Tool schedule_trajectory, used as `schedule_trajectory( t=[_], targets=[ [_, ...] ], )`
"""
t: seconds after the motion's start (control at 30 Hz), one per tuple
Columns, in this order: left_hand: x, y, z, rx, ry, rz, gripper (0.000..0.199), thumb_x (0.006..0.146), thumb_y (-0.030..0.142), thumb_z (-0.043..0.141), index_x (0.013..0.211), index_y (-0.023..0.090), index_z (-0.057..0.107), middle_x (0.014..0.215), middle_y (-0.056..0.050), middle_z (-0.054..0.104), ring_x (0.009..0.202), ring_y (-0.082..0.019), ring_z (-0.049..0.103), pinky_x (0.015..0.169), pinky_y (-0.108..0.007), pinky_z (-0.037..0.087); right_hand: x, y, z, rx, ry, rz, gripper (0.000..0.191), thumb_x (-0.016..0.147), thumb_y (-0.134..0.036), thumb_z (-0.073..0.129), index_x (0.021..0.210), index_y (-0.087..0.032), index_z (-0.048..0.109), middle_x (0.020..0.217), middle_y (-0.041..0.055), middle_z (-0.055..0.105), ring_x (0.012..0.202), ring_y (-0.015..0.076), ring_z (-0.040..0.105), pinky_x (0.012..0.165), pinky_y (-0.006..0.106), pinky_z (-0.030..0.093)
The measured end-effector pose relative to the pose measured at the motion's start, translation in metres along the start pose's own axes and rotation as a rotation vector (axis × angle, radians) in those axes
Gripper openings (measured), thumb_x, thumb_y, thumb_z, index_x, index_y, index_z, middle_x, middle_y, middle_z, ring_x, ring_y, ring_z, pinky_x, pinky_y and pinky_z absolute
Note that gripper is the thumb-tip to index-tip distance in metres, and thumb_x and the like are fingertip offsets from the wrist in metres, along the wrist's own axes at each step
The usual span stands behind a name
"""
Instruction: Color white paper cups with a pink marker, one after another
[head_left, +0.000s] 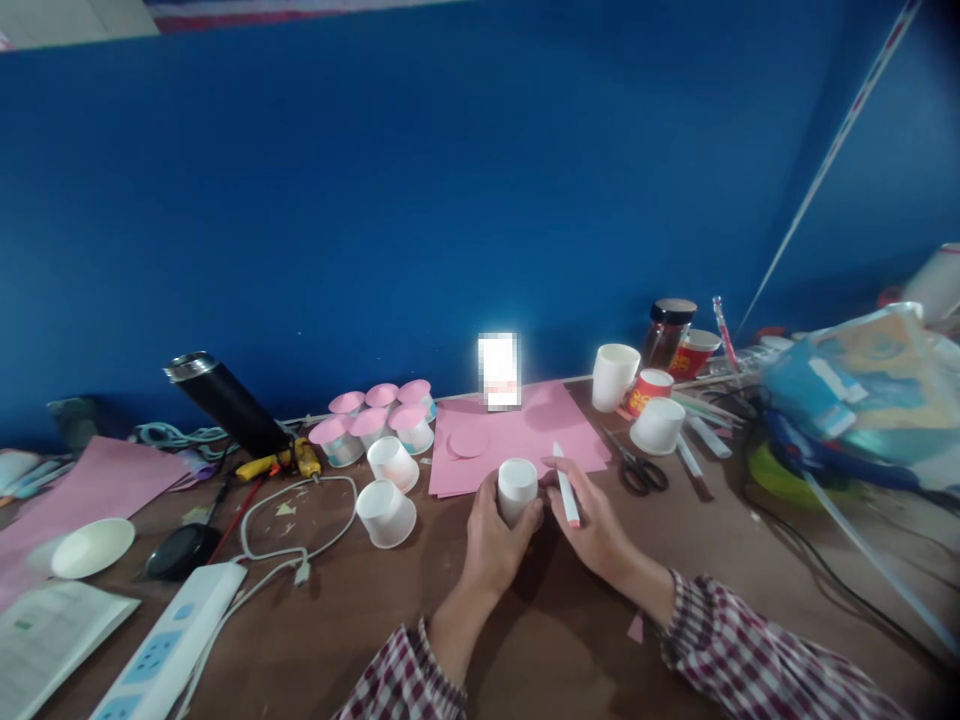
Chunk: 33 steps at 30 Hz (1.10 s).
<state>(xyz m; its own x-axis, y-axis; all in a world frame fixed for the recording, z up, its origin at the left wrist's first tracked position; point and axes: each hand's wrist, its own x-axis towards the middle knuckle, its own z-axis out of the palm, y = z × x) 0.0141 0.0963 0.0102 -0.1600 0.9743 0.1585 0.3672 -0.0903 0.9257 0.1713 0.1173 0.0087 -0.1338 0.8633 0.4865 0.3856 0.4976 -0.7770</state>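
1. My left hand (495, 545), the nearer, is curling closed around one cup (517, 488), its axis standing near vertical.
2. Just right of the cup, my right hand (596, 525) is pinching one pen (568, 498), slanting forward.
3. Leftward, six pink-topped cups (373, 423) and two white cups (384, 502) are standing.

Checked long sleeves
Maroon-and-white plaid cloth on both sleeves (757, 645), gathered into snug, puckered cuffs (684, 612).

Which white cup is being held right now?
The white cup in the left hand, at the near edge of the pink paper. The other white cups, left and right of that paper, rest on the table.
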Motion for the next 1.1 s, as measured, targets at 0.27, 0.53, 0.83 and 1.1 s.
schedule_trajectory(
  t=[0.27, 0.53, 0.83, 1.1],
  targets=[
    [0.0003, 0.0052, -0.0028, 0.049, 0.04, 0.058, 0.046, 0.08, 0.036, 0.068, 0.12, 0.015, 0.059, 0.115, -0.014, 0.065, 0.107, -0.028, 0.062, 0.096, -0.044, 0.048, 0.0007, -0.0021, -0.0015, 0.068, -0.017, 0.023, 0.029, 0.093, -0.019, 0.048, 0.122, -0.019, 0.056, 0.102, 0.0099, 0.071, 0.089, 0.0205, 0.071, 0.081, 0.032, 0.06],
    [-0.0004, -0.0006, -0.0006, 0.061, 0.005, 0.048, 0.052, 0.081, 0.039, 0.067, 0.125, 0.014, 0.055, 0.119, -0.015, 0.065, 0.111, -0.029, 0.062, 0.098, -0.046, 0.047, 0.0017, -0.0067, -0.0011, 0.062, -0.006, 0.02, 0.026, 0.092, -0.022, 0.053, 0.118, -0.02, 0.058, 0.101, 0.0094, 0.073, 0.09, 0.0211, 0.072, 0.081, 0.031, 0.06],
    [-0.0011, -0.0003, -0.0006, 0.061, 0.01, 0.067, 0.05, 0.082, 0.039, 0.067, 0.124, 0.016, 0.055, 0.119, -0.014, 0.065, 0.111, -0.028, 0.062, 0.098, -0.045, 0.047, 0.0004, -0.0062, -0.0006, 0.04, 0.006, 0.011, 0.027, 0.09, -0.02, 0.054, 0.117, -0.02, 0.059, 0.102, 0.009, 0.073, 0.088, 0.0209, 0.072, 0.083, 0.032, 0.06],
    [-0.0018, -0.003, 0.0004, 0.049, 0.01, 0.098, 0.049, 0.082, 0.039, 0.068, 0.124, 0.017, 0.055, 0.12, -0.013, 0.064, 0.112, -0.028, 0.061, 0.099, -0.044, 0.047, -0.0023, 0.0005, 0.0024, 0.032, -0.002, 0.006, 0.032, 0.088, -0.018, 0.054, 0.12, -0.021, 0.057, 0.108, 0.0104, 0.072, 0.096, 0.0227, 0.072, 0.086, 0.035, 0.06]
  ],
)
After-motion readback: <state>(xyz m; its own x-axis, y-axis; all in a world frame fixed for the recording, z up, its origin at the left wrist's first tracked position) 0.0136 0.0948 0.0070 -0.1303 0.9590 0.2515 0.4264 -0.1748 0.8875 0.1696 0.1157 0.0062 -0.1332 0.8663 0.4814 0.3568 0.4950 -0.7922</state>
